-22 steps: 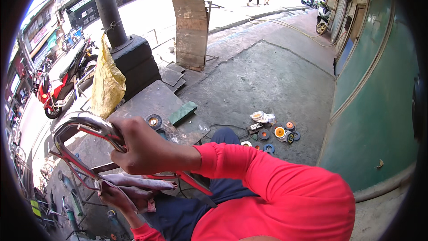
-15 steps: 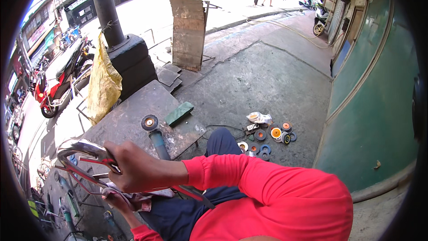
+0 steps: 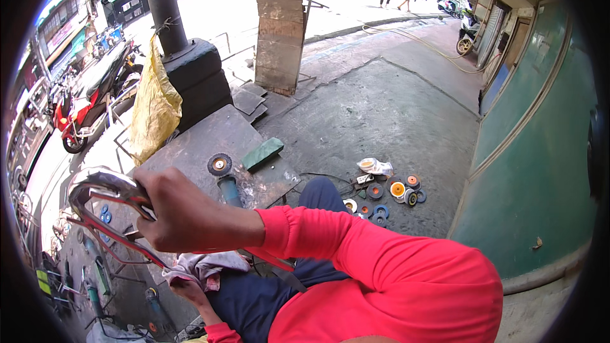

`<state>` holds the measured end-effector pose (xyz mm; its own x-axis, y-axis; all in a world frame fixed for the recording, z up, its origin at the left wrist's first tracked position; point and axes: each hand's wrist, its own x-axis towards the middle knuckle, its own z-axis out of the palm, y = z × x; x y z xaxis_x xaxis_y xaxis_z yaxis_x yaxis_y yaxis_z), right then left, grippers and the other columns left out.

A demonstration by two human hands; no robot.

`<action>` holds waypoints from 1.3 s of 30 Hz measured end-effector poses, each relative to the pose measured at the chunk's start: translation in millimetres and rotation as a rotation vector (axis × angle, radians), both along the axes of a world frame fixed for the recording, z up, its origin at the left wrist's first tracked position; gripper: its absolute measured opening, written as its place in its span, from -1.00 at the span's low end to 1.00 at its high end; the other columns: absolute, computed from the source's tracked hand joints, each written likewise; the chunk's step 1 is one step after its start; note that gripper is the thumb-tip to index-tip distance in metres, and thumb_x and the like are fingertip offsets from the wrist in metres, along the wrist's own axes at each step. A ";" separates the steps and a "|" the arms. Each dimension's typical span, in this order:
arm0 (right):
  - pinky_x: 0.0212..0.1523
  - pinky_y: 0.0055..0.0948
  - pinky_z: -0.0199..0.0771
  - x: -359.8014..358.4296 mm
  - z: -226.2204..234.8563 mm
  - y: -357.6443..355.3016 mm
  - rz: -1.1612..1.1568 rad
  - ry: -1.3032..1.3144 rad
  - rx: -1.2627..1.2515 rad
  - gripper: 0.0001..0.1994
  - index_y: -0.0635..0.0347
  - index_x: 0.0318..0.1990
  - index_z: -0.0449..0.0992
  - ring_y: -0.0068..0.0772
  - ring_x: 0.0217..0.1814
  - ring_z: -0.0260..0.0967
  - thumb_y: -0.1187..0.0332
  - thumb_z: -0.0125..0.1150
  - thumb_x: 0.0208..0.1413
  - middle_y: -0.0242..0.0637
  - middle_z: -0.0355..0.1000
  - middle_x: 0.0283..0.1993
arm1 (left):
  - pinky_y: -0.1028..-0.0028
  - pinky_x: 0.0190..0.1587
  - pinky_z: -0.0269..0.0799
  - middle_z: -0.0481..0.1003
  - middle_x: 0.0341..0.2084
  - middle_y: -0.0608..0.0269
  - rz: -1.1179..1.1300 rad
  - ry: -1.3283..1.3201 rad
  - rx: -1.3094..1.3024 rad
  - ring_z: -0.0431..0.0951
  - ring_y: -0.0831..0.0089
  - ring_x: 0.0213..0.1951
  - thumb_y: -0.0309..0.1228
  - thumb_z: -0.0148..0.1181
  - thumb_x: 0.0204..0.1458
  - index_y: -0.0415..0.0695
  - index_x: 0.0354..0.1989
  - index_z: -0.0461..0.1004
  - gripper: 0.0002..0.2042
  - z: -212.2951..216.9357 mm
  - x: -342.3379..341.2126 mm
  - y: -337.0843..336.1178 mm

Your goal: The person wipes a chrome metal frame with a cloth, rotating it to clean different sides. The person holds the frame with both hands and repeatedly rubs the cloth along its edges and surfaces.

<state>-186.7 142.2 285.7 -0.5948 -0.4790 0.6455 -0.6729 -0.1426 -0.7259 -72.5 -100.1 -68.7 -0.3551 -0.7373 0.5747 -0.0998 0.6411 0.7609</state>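
Observation:
My right hand (image 3: 171,213) is closed around a shiny chrome bent-metal part (image 3: 95,181), holding it up at the left. The part has a looped end, and a bar runs back beneath my right forearm toward my lap. Below it, my left hand (image 3: 189,289) grips a greyish-pink rag (image 3: 213,265), which lies against the lower rail of the part. Some of its fingers are hidden by the cloth. Beyond my right hand, a teal angle grinder (image 3: 230,192) with a dark round wheel (image 3: 220,164) rests by a metal sheet (image 3: 210,132). A green block (image 3: 262,154) lies on that sheet.
Several grinding and polishing discs (image 3: 397,189) lie on the floor to the right, beside a white bundle (image 3: 375,166). More power tools (image 3: 94,298) lie at lower left. A yellow sack (image 3: 154,111) hangs near a black post (image 3: 164,6). A green wall (image 3: 527,159) borders the right.
My right hand and the chrome part have moved slightly up and left. My left hand has slid right with the rag, and more of the cloth shows. The view has shifted a little.

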 end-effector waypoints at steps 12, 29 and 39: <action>-0.76 -0.59 0.07 -28.3 2.7 18.5 -0.157 -0.145 -0.012 -0.92 0.29 -0.56 0.35 -0.64 -0.79 0.11 0.53 0.11 -0.13 -0.42 0.22 -0.74 | 0.04 0.02 0.48 0.55 -0.18 0.10 -1.152 0.864 1.381 0.58 0.15 -0.12 -0.06 -0.16 0.24 -0.14 -0.06 0.48 -0.58 53.4 -19.6 38.1; -0.82 -0.65 0.02 -41.2 4.4 38.6 -0.104 -0.394 -0.122 -0.82 0.22 -0.48 0.39 -0.70 -0.85 0.04 0.40 0.30 -0.01 -0.47 0.17 -0.75 | 0.13 -0.55 0.30 0.41 -0.68 -0.15 -0.172 -0.103 -0.087 0.50 -0.12 -0.54 -0.30 0.02 0.20 -0.27 -0.55 0.40 -0.67 76.5 -40.4 59.2; -0.57 -0.60 0.03 -15.6 -16.3 17.2 -0.133 -0.158 0.065 -0.74 0.24 -0.57 0.34 -0.73 -0.57 0.05 0.40 0.32 0.02 -0.55 0.20 -0.64 | 0.12 -0.40 0.40 0.47 -0.55 -0.20 -0.271 0.046 -0.123 0.51 -0.16 -0.43 -0.39 0.02 0.15 -0.27 -0.38 0.49 -0.80 120.2 -76.3 52.5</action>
